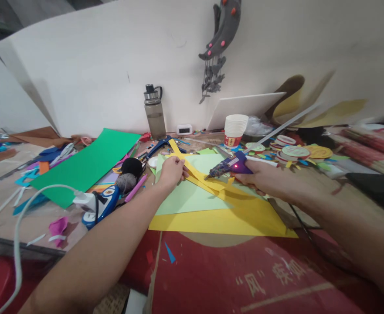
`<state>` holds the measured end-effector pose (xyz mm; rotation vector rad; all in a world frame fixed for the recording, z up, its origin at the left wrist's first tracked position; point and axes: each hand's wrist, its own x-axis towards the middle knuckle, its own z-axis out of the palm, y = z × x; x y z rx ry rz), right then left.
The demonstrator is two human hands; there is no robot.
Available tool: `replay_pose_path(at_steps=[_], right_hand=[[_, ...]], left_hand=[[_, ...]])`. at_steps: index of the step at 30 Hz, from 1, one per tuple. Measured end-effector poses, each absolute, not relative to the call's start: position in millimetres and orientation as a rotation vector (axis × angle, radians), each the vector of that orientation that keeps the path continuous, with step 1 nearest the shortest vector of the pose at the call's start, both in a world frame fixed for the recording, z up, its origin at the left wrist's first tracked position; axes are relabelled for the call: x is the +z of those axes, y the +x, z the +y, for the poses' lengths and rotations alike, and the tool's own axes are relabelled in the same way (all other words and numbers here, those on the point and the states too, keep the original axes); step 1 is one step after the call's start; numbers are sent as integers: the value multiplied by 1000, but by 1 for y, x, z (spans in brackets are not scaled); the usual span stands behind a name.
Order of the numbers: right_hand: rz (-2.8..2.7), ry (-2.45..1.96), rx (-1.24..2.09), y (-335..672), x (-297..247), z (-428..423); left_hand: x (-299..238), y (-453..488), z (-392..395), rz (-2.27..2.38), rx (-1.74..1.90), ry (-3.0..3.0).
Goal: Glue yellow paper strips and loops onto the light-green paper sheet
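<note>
My left hand (171, 171) pinches a long yellow paper strip (195, 173) that lies across a pale green sheet (192, 198). My right hand (263, 178) grips a purple glue gun (228, 165) with a small red light on it. Its nozzle points left and touches the yellow strip just right of my left fingers. Under the green sheet lies a larger yellow sheet (231, 220). The gun's black cord (304, 226) trails back along my right forearm.
A big green sheet (89, 163) lies at left, next to a power strip (96, 203) with a white cable. A water bottle (154, 112), stacked paper cups (235, 129), yarn balls (129, 173), round paper discs (294, 151) and paper scraps crowd the table. Red board (244, 274) lies nearest me.
</note>
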<state>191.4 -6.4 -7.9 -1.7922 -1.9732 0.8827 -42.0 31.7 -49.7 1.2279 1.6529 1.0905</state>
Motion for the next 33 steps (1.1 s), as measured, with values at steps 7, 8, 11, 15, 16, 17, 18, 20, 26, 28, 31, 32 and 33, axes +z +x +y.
replay_pose_path(at_steps=[7,8,11,15,16,17,18,20,26,28,31,32,33], right_hand=[[-2019,-1895,838,186,1,-13],[-2023,-1908,834,187,1,-13],[-2028,-1899,828,187,-2,-10],[-2010,-1829,829,180,-10,-3],[-2015,-1824,818,179,-11,-2],[-2019,-1827,805,179,-11,-3],[-2021,-1836,796,179,-9,-4],[-2019,-1881,803,181,-4,-9],[-1912,-1977,935,183,6,-17],[-1924,-1924,944,181,1,-13],[-1951,-1853,885,179,-7,-7],[-1958,-1847,868,179,-8,-6],[-1967,-1852,861,180,-8,-6]], left_hand=[[-51,-43,33,1634,1101,1238],[-52,-43,33,1641,1094,1242],[-53,-43,34,1632,1096,1248],[-52,-43,34,1622,1104,1242],[-52,-43,34,1626,1101,1237],[-51,-42,34,1628,1098,1234],[-51,-42,34,1628,1097,1231],[-50,-42,33,1626,1103,1225],[-49,-42,32,1644,1096,1217],[-48,-41,31,1633,1094,1217],[-47,-41,31,1623,1102,1216],[-48,-41,31,1622,1106,1217],[-48,-41,31,1620,1110,1215]])
